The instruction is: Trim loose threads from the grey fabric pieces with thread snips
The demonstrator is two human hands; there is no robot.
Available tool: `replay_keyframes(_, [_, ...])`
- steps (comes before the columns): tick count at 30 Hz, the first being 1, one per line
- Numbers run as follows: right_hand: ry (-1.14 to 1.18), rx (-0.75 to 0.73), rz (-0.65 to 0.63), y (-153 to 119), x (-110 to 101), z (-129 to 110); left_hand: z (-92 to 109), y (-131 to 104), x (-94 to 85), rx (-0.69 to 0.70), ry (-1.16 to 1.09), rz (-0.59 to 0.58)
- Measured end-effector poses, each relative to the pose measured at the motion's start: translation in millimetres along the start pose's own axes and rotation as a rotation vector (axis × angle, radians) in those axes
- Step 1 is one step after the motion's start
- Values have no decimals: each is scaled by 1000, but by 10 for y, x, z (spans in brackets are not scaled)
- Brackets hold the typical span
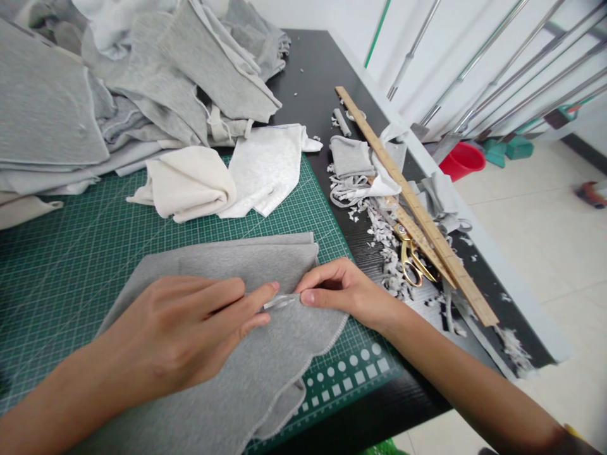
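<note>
White wall (351,19) and black table (308,69) surround a green cutting mat (95,218) where a person's two bare hands work at the center of the frame. The left hand (190,332) grips one slim metallic tool (281,302), possibly thread snips, partly hidden by the fingers, while the right hand (339,287) pinches a bit of gray knit fabric (227,398) between thumb and index finger, the tool's tip close by. Careful handling here likely means holding that pinched bit taut, with the point kept shallow and clear of fingertips and surrounding knit. The fabric, one folded piece with an overlocked edge, spreads over the mat from center to bottom of the frame. Just beyond sit one cream cloth (190,180) and one white cloth (270,164). At right, two wooden rulers (413,202) lie with one pair of gold-handled scissors (405,259) amid gray scraps (396,272) too numerous to count; at upper left, heaped gray cloth pieces (137,82) also defy counting, while one red bucket (462,161) stands at upper right
</note>
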State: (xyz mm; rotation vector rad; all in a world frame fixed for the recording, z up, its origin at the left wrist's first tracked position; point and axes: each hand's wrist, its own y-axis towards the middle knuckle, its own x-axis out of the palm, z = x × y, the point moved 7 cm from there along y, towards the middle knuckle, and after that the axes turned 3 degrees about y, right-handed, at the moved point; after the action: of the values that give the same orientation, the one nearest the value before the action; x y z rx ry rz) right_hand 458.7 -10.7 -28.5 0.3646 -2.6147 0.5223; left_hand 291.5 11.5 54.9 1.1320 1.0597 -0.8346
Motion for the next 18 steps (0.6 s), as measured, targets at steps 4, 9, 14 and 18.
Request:
replay_keyframes(4, [1, 4, 1, -5, -1, 3, 8, -1, -14, 4, -1, 15])
replay_keyframes(9, [-7, -3, 3, -7, 0, 7, 5, -5, 3, -15, -1, -12])
replay_keyframes(14, [-14, -4, 1, -8, 7, -6, 6, -13, -12, -14, -2, -5])
replay_keyframes(18, [-22, -9, 3, -5, 7, -18, -2, -31, -9, -29, 9, -5])
